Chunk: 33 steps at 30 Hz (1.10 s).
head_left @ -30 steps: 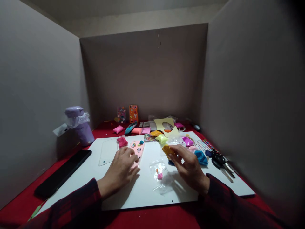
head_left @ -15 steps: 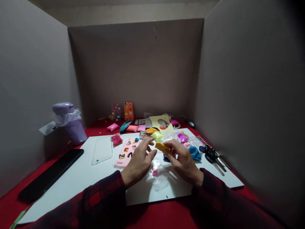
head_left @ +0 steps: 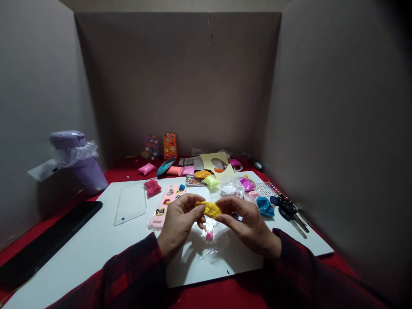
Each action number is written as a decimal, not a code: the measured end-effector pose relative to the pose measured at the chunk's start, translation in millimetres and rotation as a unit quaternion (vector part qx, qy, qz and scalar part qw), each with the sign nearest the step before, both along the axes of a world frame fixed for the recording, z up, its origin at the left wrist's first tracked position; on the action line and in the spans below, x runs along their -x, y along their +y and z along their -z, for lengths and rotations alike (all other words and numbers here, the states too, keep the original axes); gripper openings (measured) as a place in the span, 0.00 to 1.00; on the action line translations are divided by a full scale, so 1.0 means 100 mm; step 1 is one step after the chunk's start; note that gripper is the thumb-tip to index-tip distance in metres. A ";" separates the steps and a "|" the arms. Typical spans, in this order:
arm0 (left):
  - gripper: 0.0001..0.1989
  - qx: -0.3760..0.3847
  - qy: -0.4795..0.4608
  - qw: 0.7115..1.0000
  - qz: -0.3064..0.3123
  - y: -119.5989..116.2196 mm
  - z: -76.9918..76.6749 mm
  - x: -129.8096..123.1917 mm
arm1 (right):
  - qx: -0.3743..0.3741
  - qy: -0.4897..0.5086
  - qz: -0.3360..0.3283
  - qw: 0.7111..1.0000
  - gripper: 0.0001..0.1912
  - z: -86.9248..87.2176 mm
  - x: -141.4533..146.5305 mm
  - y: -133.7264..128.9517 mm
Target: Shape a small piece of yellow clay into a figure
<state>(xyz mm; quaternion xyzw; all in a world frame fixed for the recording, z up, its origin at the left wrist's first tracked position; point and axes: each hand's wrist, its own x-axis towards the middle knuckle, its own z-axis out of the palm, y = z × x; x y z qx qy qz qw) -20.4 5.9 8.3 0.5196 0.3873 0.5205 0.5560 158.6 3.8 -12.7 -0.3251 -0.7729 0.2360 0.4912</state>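
Observation:
A lump of yellow clay [head_left: 211, 209] is stretched between my two hands, above the white board [head_left: 135, 249]. My left hand [head_left: 182, 221] pinches its left end between thumb and fingers. The right end is gripped by the thumb and fingertips of my right hand [head_left: 246, 221]. Beneath them a clear plastic wrapper [head_left: 210, 249] with a bit of pink in it rests on the board. Partly behind my left hand lies a pink phone case [head_left: 156, 219] decorated with small clay figures. A clear phone case [head_left: 131, 206] is farther left.
Colored clay packets, including red [head_left: 152, 187], pale yellow [head_left: 211, 182] and blue [head_left: 265, 207], lie around the board. Keys [head_left: 291, 212] are at the right. A black phone-like slab [head_left: 54, 240] and a purple tumbler [head_left: 85, 165] stand left. An orange decorated case [head_left: 170, 145] leans at the back.
My left hand has closed onto the yellow clay, which only my right hand held before. The clay is lower and slightly left. The view has shifted a little.

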 end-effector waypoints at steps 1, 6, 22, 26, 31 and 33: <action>0.16 0.004 0.002 1.000 -0.001 0.00 0.00 0.00 | 0.005 -0.004 -0.005 1.000 0.06 0.00 0.01 0.00; 0.13 -0.021 0.019 0.999 -0.014 -0.04 0.03 -0.02 | -0.011 -0.005 0.020 1.000 0.06 0.00 0.02 -0.01; 0.05 -0.199 0.272 0.942 -0.009 -0.11 0.18 0.02 | 0.005 0.020 0.029 0.999 0.08 0.08 0.05 -0.01; 0.07 -0.244 0.300 0.922 0.005 -0.15 0.16 0.00 | 0.013 0.026 0.029 0.999 0.10 0.09 0.08 -0.03; 0.08 -0.176 0.238 0.955 0.012 -0.16 0.13 -0.05 | 0.024 0.039 0.035 0.998 0.11 0.12 0.12 -0.06; 0.10 -0.087 0.159 0.983 0.022 -0.15 0.11 -0.07 | 0.015 0.042 0.035 0.998 0.11 0.12 0.12 -0.07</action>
